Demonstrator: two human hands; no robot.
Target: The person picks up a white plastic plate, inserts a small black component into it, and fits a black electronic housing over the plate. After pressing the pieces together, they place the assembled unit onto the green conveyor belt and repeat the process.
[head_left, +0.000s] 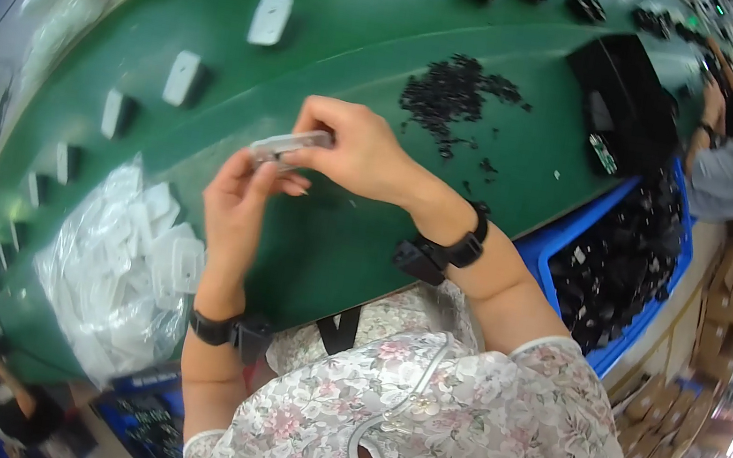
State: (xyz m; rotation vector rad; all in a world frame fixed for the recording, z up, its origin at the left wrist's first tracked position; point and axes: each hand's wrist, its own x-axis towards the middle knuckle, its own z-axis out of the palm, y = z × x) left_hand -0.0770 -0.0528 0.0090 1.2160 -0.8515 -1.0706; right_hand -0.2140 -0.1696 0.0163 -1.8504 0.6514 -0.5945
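Floral cotton sleeves frame our forearms, each wrist wearing a black band. Our left hand (238, 200) pinches the lower end of a small clear plastic casing (287, 146) above the green conveyor belt (369, 21), while our right hand (355, 147) closes its fingertips on the upper end. To seat the piece well, we judge it best to keep both ends level and press evenly. Beside our left arm lies a clear bag of white plastic shells (129, 265); farther off sit a pile of tiny black parts (453, 95) and a blue bin (627, 259).
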